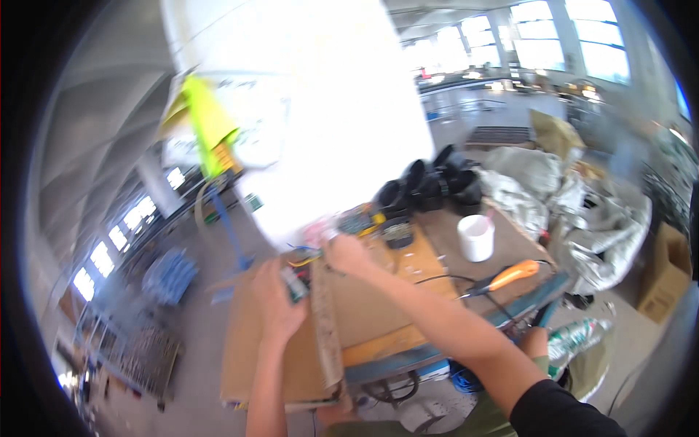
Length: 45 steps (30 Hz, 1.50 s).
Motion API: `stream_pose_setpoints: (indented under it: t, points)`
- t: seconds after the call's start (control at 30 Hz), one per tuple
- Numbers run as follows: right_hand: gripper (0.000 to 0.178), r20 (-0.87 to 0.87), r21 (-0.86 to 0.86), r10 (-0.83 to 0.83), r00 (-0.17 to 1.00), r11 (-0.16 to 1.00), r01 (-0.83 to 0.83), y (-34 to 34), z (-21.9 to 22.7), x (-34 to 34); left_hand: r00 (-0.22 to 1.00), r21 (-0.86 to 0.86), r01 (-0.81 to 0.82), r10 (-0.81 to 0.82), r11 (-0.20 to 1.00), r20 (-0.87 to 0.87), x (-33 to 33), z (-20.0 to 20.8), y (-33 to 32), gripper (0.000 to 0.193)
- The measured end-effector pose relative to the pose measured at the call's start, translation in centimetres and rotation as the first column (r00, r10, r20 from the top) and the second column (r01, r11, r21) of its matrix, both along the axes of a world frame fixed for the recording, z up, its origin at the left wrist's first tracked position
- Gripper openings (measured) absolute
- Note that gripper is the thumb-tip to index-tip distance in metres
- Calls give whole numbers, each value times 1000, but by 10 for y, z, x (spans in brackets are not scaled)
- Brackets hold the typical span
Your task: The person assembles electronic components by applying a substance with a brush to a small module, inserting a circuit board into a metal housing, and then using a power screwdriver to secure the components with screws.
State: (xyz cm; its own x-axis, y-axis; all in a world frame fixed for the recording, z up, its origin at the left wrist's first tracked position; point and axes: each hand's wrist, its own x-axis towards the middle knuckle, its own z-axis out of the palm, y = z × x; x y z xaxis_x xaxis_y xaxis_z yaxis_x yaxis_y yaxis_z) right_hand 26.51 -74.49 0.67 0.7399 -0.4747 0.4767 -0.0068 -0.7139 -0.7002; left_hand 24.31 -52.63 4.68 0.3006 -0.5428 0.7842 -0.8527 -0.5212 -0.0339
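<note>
My left hand is closed round a small electrical part with a pale green and white side and thin coloured wires at its far end. Just right of it, my right hand reaches forward with its fingers pressed together near those wires. Blur hides what, if anything, sits between the right fingertips. A pinkish bundle lies just beyond them. Both hands are over the brown cardboard that covers the workbench.
Right of my right arm lie an orange-handled tool with a black cord and a white cup. Several black cups stand along the back. White sacks and a cardboard box are at the right. A bright white board rises behind.
</note>
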Motion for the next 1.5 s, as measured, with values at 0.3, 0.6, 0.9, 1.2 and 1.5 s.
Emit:
stream_pose_setpoints:
  t: [0.3, 0.6, 0.9, 1.2, 1.5]
  points:
    - [33, 283, 954, 376, 882, -17, -299, -45, -44, -137, 655, 71, -264, 233, 962, -719, 24, -110, 53, 60]
    - [40, 341, 921, 115, 933, 155, -356, -35, -95, -235, 936, -138, -203, 150, 969, -318, -81, -27, 62, 46]
    - [32, 354, 927, 171, 919, 61, -369, 20, -73, -294, 480, -283, 421, -476, 862, -737, -206, -119, -74, 64]
    - [32, 79, 742, 391, 917, 591, -316, -6, -65, -315, 159, -450, 549, -616, 705, -771, -203, -146, -68, 72]
    - [35, 137, 818, 55, 989, 556, -144, 18, -94, -279, 250, -527, 245, -578, 814, -777, -195, -139, -71, 43]
